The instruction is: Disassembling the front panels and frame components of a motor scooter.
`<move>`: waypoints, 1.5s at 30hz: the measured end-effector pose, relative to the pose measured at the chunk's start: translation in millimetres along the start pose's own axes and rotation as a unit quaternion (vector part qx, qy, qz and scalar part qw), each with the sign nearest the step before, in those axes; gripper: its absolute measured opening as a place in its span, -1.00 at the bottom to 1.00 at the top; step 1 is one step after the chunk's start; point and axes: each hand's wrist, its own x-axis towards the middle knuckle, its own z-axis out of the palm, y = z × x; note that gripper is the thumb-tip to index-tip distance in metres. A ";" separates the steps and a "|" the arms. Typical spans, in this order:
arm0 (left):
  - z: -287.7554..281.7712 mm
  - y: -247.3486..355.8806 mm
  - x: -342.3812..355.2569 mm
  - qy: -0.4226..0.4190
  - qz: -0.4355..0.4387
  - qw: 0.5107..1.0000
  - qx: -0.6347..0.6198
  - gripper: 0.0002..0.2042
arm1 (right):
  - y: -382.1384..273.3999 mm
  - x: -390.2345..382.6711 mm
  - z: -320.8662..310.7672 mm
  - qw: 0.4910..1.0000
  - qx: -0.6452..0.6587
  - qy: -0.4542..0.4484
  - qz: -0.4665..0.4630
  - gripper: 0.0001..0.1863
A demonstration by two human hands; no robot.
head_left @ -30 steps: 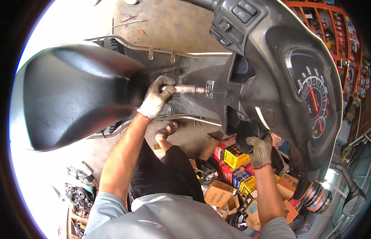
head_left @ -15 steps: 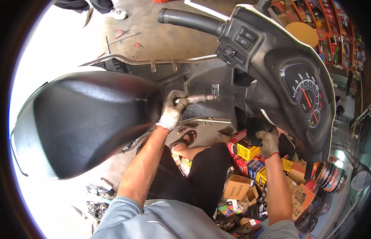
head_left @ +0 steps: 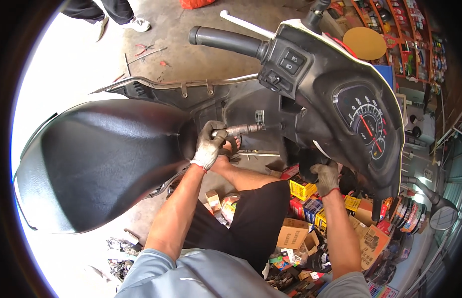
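Observation:
My left hand (head_left: 208,148), in a grey-palmed work glove, is closed around a cylindrical metal tool (head_left: 237,130). The tool lies nearly level, its far end pointing right toward the scooter's dark inner body panel (head_left: 241,110). In front of the black seat (head_left: 126,161), that hand is close to the seat's nose. My right hand (head_left: 326,178), also gloved, has its fingers curled at a black plastic piece (head_left: 308,163) below the scooter's dashboard (head_left: 367,126). The fingertips are partly hidden there, so the exact hold is unclear.
Small boxes (head_left: 303,189) and cartons (head_left: 292,233) are piled beside my right forearm. Pliers (head_left: 144,48) and a metal rod (head_left: 146,54) lie on the floor beyond the scooter. Another person's shoes (head_left: 137,24) show at the upper left. A handlebar grip (head_left: 226,39) juts over the footwell.
My sandalled foot has moved up beside the scooter's footwell, and my knee has shifted. The scooter sits slightly further left in view. Both hands keep their places on the tool and black piece.

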 end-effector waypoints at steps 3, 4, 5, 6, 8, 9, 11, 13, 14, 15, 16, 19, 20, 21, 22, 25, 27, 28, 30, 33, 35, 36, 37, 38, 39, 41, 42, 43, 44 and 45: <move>-4.5 -5.7 2.0 0.000 0.017 0.999 0.027 -0.80 | -8.9 -6.6 7.4 0.996 0.077 -0.029 0.033 -0.37; -4.5 -7.8 2.5 -0.008 0.027 0.999 0.029 -0.78 | -10.4 -8.0 7.8 0.994 0.103 -0.035 0.023 -0.35; -4.2 -10.3 3.1 -0.015 0.037 0.999 0.032 -0.76 | -11.7 -9.4 8.2 0.991 0.129 -0.041 0.012 -0.33; -3.9 -13.0 3.5 -0.015 0.036 0.999 0.031 -0.76 | -13.1 -11.2 8.0 0.991 0.128 -0.041 0.013 -0.33; -5.6 -13.5 2.1 -0.008 0.055 0.998 0.041 -0.74 | -21.4 -17.5 12.1 0.991 0.128 -0.033 0.012 -0.27; -7.4 -15.0 1.7 -0.005 0.052 0.998 0.043 -0.74 | -26.5 -21.2 14.5 0.991 0.127 -0.036 0.014 -0.27; -10.6 -17.4 0.7 -0.020 0.075 0.993 0.085 -0.71 | -41.5 -32.0 19.9 0.988 0.144 -0.044 0.027 -0.22; -4.4 -16.5 5.4 -0.023 0.103 0.988 0.113 -0.71 | 12.4 10.8 -14.9 0.982 0.155 -0.110 0.017 -0.21; -1.5 -17.1 6.7 -0.025 0.129 0.981 0.142 -0.70 | 32.2 26.0 -28.2 0.970 0.165 -0.176 0.009 -0.20; -3.4 -15.4 4.7 -0.021 0.127 0.981 0.146 -0.70 | 35.5 29.2 -25.3 0.969 0.166 -0.181 0.010 -0.20; -3.6 -10.1 2.3 -0.028 0.066 0.987 0.140 -0.70 | 33.2 30.9 -22.0 0.968 0.169 -0.178 0.045 -0.23; -8.0 -8.0 -4.6 -0.054 -0.036 0.987 0.149 -0.67 | 18.5 19.5 -1.3 0.979 0.148 -0.127 0.060 -0.30; -5.7 -8.8 -5.2 -0.052 -0.023 0.989 0.138 -0.68 | 11.3 11.7 4.6 0.989 0.127 -0.071 0.040 -0.34; -3.4 -11.3 -5.0 -0.049 -0.011 0.990 0.128 -0.69 | 16.2 14.8 3.6 0.988 0.127 -0.074 0.039 -0.34; 0.5 -21.0 0.1 -0.027 0.025 0.996 0.085 -0.71 | 22.5 20.8 -1.3 0.986 0.140 -0.079 0.038 -0.36; 20.6 -13.0 6.9 0.018 -0.040 0.998 -0.037 -0.72 | 35.4 34.3 -6.7 0.992 0.109 -0.064 0.011 -0.39; 23.4 -24.4 15.4 0.033 -0.004 0.999 -0.018 -0.70 | 37.3 37.4 -5.3 0.997 0.067 -0.048 -0.013 -0.39; 22.0 -28.7 16.9 0.058 -0.025 0.998 -0.022 -0.70 | 20.3 29.0 1.0 0.992 0.107 -0.070 0.021 -0.39; 27.5 -20.0 15.8 0.070 -0.077 0.993 -0.061 -0.71 | 7.9 16.6 6.3 0.985 0.161 -0.062 0.014 -0.42; 17.7 -28.6 23.9 0.060 -0.073 0.991 -0.096 -0.77 | 15.3 17.7 9.7 0.985 0.170 0.022 -0.019 -0.46; 18.9 -32.3 23.4 0.046 -0.076 0.993 -0.072 -0.78 | 27.4 28.7 -0.1 0.988 0.154 0.012 0.016 -0.47; 19.5 -34.0 23.1 0.033 -0.076 0.995 -0.050 -0.78 | 32.8 33.3 -4.5 0.989 0.138 -0.001 0.048 -0.48; 18.9 -32.8 19.6 0.034 -0.081 0.995 -0.048 -0.78 | 29.9 28.1 -2.8 0.989 0.136 -0.002 0.053 -0.48; 18.9 -27.4 17.5 0.033 -0.058 0.997 -0.032 -0.79 | 18.4 19.1 1.4 0.989 0.141 0.001 0.051 -0.48; 19.0 -25.4 15.8 0.031 -0.034 0.999 -0.016 -0.80 | 9.2 11.8 4.9 0.988 0.146 0.004 0.050 -0.47; 17.2 -25.3 10.7 0.026 -0.022 0.999 -0.028 -0.81 | -3.7 6.0 11.3 0.989 0.134 0.010 0.062 -0.47; 15.7 -24.7 10.1 0.015 0.000 1.000 -0.001 -0.80 | -6.9 5.5 13.4 0.989 0.123 0.018 0.074 -0.46; 16.2 -23.6 8.3 0.001 0.021 1.000 0.023 -0.79 | 6.7 13.3 6.3 0.990 0.121 0.020 0.072 -0.46; 20.0 -22.9 9.0 -0.003 0.022 1.000 0.017 -0.79 | 30.7 29.3 -7.4 0.990 0.130 0.011 0.056 -0.45; 22.3 -22.5 10.3 0.005 -0.010 1.000 -0.015 -0.78 | 43.6 38.4 -14.3 0.989 0.139 -0.001 0.042 -0.45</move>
